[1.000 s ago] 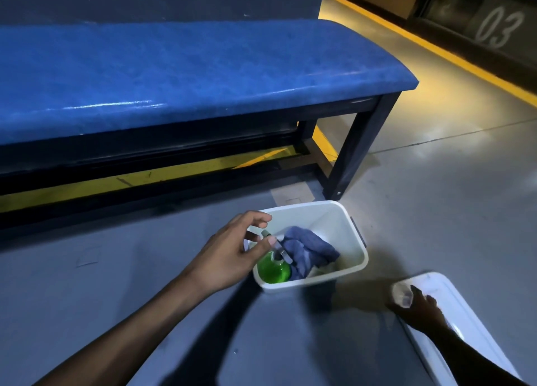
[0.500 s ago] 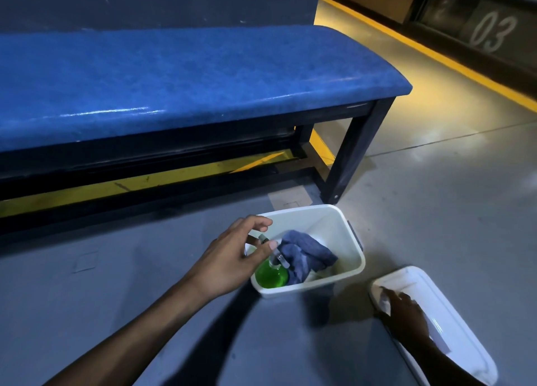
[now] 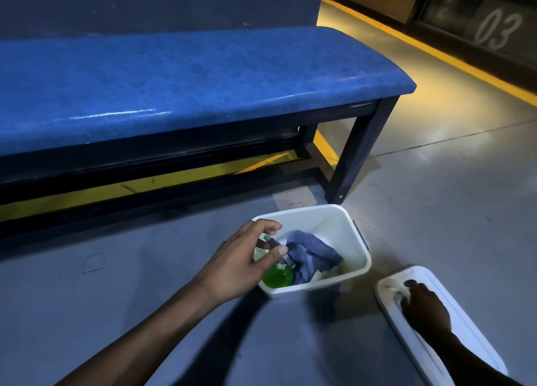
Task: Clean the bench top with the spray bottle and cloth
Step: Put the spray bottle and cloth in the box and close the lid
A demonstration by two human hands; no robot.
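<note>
Left hand (image 3: pixel 241 258) reaching into white bin (image 3: pixel 360 258) on floor, grip pinching head of green spray bottle (image 3: pixel 278 275) beside blue cloth (image 3: pixel 312 253). Right hand (image 3: pixel 424 308), fingers flat, pressing on white lid (image 3: pixel 476 345). Blue table (image 3: pixel 174 83) behind.

Grey concrete floor (image 3: pixel 436 211) bearing a blue padded, dark-framed table (image 3: pixel 174 89) at 11 o'clock, an open white plastic bin (image 3: pixel 360 258) at centre, and a white plastic lid (image 3: pixel 465 336) at 4 o'clock.

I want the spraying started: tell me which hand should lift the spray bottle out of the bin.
Left. The left hand is already at the white bin, its fingers around the neck of the green spray bottle beside the blue cloth. The right hand rests on the white lid on the floor.
</note>
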